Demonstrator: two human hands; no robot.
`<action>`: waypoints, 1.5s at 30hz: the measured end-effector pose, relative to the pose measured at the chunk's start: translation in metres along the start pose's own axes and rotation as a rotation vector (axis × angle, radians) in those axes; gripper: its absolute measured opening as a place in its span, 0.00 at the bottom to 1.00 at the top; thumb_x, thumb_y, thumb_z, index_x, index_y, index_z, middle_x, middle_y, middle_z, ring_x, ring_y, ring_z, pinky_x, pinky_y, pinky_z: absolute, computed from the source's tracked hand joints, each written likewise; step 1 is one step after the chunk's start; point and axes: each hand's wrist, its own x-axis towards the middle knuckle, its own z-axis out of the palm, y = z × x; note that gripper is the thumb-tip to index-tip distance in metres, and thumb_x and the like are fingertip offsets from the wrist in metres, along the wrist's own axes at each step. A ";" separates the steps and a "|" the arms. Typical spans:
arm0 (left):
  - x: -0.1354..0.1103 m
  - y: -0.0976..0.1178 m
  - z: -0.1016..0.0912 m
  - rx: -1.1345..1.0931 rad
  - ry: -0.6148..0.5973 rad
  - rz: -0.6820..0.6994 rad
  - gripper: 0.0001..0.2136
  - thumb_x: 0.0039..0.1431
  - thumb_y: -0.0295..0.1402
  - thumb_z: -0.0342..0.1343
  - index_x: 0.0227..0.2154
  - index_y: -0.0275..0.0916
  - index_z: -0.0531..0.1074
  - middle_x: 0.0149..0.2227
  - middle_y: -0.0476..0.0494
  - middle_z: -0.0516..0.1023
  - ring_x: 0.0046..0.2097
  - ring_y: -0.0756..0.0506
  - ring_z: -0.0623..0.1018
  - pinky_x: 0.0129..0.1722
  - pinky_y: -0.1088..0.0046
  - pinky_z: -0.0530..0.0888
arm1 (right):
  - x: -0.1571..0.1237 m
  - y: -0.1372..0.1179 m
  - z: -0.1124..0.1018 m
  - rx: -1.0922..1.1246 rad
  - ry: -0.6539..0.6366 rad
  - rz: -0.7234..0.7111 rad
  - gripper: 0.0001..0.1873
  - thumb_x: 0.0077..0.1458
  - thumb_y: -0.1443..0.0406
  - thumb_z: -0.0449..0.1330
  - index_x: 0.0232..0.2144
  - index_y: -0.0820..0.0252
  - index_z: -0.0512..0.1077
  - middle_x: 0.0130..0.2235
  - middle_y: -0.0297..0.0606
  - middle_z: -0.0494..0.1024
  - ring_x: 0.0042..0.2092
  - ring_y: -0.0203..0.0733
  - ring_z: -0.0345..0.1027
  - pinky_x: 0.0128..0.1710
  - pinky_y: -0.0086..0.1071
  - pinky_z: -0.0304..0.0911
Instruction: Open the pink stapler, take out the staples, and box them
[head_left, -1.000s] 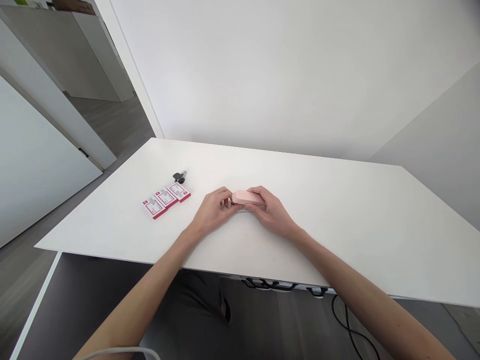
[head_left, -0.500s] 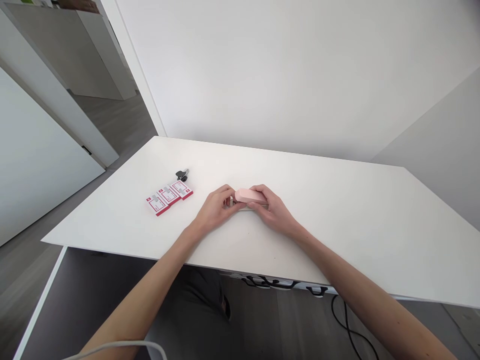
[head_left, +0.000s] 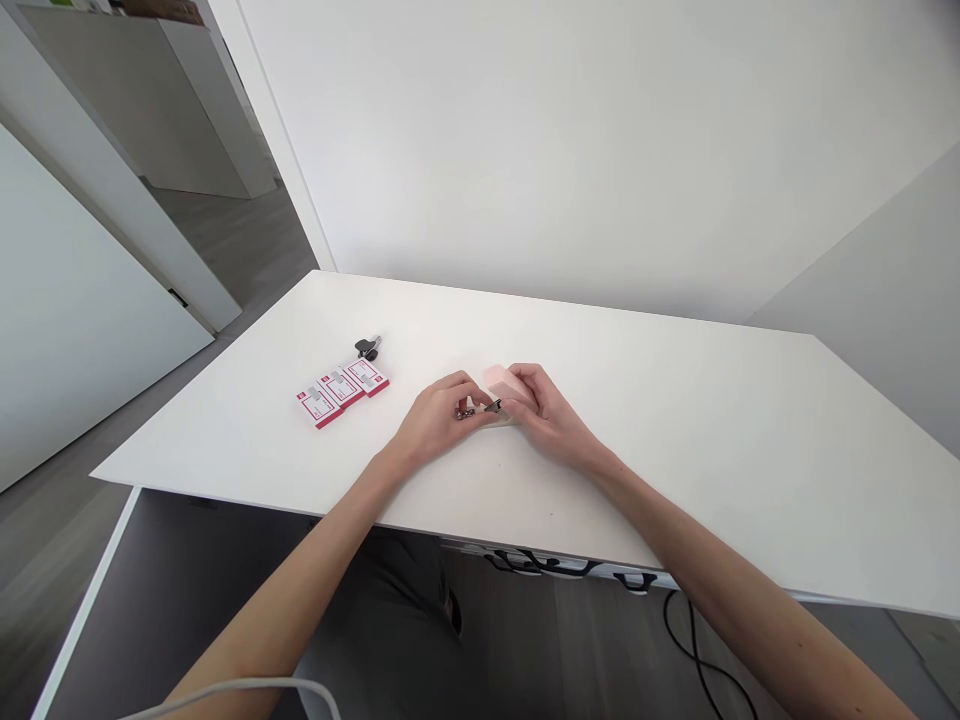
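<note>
A pink stapler [head_left: 499, 383] sits between my two hands on the white table [head_left: 675, 430]. My right hand [head_left: 544, 410] wraps round its right end and holds it. My left hand [head_left: 442, 418] is closed in a pinch at the stapler's left end, where a small metal and black part [head_left: 480, 409] shows between the fingers. The stapler's pink top looks lifted or turned toward me.
Three red-and-white staple boxes [head_left: 341, 390] lie in a row to the left of my hands. A black binder clip [head_left: 367, 347] sits just behind them. Cables [head_left: 570, 570] hang under the table's near edge. A white wall stands behind the table.
The stapler's pink top has tipped up and turned end-on, exposing a metal part at its left end. My left fingers have moved onto that part. Both hands stay in place.
</note>
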 end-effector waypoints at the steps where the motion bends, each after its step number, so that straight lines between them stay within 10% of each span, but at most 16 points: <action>1: 0.000 0.000 0.000 -0.004 -0.001 0.003 0.11 0.65 0.45 0.65 0.38 0.43 0.81 0.39 0.48 0.77 0.35 0.48 0.74 0.35 0.69 0.71 | 0.000 0.001 0.000 0.037 -0.015 -0.006 0.19 0.71 0.49 0.59 0.56 0.49 0.65 0.55 0.42 0.76 0.55 0.49 0.73 0.55 0.45 0.71; 10: -0.001 0.004 -0.003 -0.015 -0.055 0.055 0.12 0.65 0.46 0.65 0.38 0.43 0.80 0.41 0.47 0.80 0.39 0.46 0.77 0.38 0.68 0.73 | 0.003 -0.004 -0.004 0.316 -0.144 0.025 0.21 0.68 0.49 0.64 0.56 0.48 0.67 0.56 0.42 0.78 0.55 0.48 0.75 0.56 0.46 0.72; 45: -0.003 0.008 -0.006 -0.043 -0.092 0.131 0.08 0.71 0.41 0.59 0.39 0.43 0.78 0.38 0.48 0.79 0.39 0.46 0.77 0.38 0.69 0.72 | 0.002 -0.010 -0.007 0.275 -0.180 0.021 0.22 0.68 0.49 0.64 0.58 0.48 0.68 0.58 0.43 0.74 0.59 0.50 0.71 0.58 0.47 0.70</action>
